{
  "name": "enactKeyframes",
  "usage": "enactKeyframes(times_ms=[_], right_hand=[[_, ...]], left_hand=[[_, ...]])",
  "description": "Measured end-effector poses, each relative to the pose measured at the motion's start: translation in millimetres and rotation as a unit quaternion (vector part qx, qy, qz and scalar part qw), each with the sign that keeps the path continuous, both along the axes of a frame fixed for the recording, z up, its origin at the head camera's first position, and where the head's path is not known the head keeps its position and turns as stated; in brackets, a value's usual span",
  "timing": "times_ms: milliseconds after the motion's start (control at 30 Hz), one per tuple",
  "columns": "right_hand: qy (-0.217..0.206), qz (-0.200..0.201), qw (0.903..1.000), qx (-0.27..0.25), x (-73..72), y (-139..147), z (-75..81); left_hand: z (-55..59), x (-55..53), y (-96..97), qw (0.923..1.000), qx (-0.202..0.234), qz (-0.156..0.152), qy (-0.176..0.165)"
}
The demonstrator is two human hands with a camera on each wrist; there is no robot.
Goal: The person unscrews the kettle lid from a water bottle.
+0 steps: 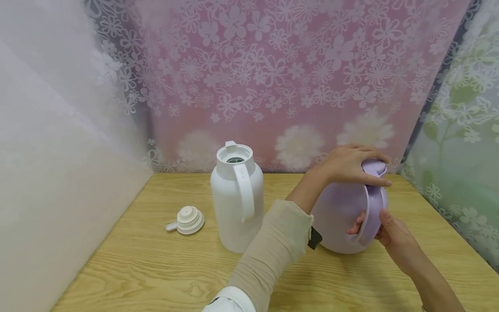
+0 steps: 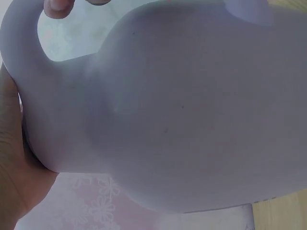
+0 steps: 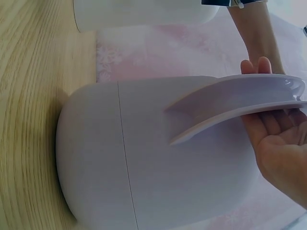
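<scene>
A lavender vacuum jug (image 1: 335,216) stands on the right of the table. My left hand (image 1: 351,167) lies over its top, thumb on the near side and fingers across the far side of the lavender lid (image 1: 374,167). My right hand (image 1: 399,242) grips the jug's handle (image 1: 375,216), its fingertips (image 3: 263,65) showing through the loop. In the left wrist view the jug body (image 2: 182,105) fills most of the picture. To the left stands a white vacuum jug (image 1: 235,208) with its mouth uncovered. A white stopper (image 1: 189,220) rests beside it.
The wooden table (image 1: 156,277) carries both jugs. Behind it hangs a pink flowered curtain (image 1: 253,86), with a pale sheet (image 1: 58,151) on the left side and a green flowered one (image 1: 460,143) on the right.
</scene>
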State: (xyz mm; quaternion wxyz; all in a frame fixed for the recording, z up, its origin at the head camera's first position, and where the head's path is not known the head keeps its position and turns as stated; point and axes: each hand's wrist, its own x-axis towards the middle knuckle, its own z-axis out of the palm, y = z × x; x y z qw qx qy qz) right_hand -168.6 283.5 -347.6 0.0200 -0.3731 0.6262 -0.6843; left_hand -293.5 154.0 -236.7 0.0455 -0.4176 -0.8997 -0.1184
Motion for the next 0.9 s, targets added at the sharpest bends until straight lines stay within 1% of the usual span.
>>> enactKeyframes(times_ms=[100, 200, 267, 367, 600, 700, 800, 900], right_hand=[[-0.016, -0.009, 0.9998, 0.011, 2.7, 1.2, 0.6], [-0.026, -0.004, 0.9995, 0.017, 5.1, 3.1, 0.9], [-0.025, 0.000, 0.9995, 0.019, 5.7, 4.3, 0.9], [-0.018, -0.003, 0.9995, 0.025, 5.7, 6.2, 1.6], [-0.013, 0.008, 0.9999, -0.002, 1.0, 9.6, 1.0], [-0.012, 0.007, 0.9999, -0.004, -0.2, 9.2, 0.5], [-0.015, 0.004, 0.9999, 0.000, 0.2, 7.9, 1.5], [-0.020, 0.000, 0.9997, 0.010, 1.2, 6.4, 3.8]], left_hand=[[-2.4, 1.2, 2.0, 0.9999, 0.012, 0.006, -0.007], [-4.3, 2.8, 3.9, 0.9997, 0.016, 0.012, -0.017], [-4.7, 3.7, 5.3, 0.9996, 0.013, 0.016, -0.020], [-4.0, 5.1, 7.6, 0.9996, 0.010, 0.022, -0.017], [0.3, 7.8, 10.3, 0.9990, 0.000, 0.043, -0.010], [0.9, 8.8, 10.8, 0.9986, 0.000, 0.053, -0.005], [0.4, 10.4, 12.9, 0.9972, 0.003, 0.074, -0.001], [0.6, 14.7, 18.0, 0.9937, 0.000, 0.112, 0.007]])
